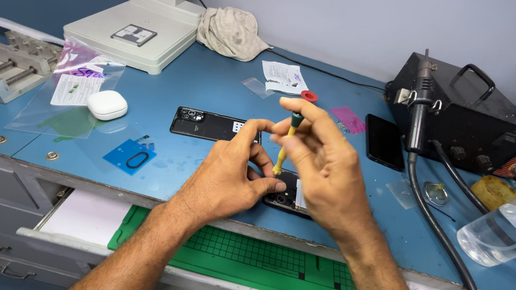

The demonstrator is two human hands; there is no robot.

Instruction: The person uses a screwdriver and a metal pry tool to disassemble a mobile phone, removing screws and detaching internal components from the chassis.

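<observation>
A small screwdriver (290, 136) with a yellow shaft, green collar and red cap is pinched by the right hand (321, 166), thumb and forefinger closed round the upper shaft just below the cap. Its long axis is held nearly upright, tilted slightly, cap up and toward the far wall, tip down toward the near edge. The tip is set at the phone (288, 194) lying under both hands. The left hand (231, 174) is curled beside the shaft, fingertips drawn together against the lower part of the tool and thumb pressed onto the phone's edge; whether anything small is gripped there cannot be told. The phone is mostly hidden by the hands; a dark body with camera openings is seen, lying flat near the front edge of the blue bench (212, 87).

Just behind the hands a black back cover (208, 124) is laid flat, long axis left-right. A second dark phone (384, 141) is laid to the right, long axis running away from the viewer. A white earbud case (107, 105) is placed to the left on a clear bag (67, 92), with a blue card (130, 157) nearby. A black rework station (471, 115) with hose, and a clear bottle (514, 225), are seen at right. A green cutting mat (244, 261) is seen in the open drawer below.
</observation>
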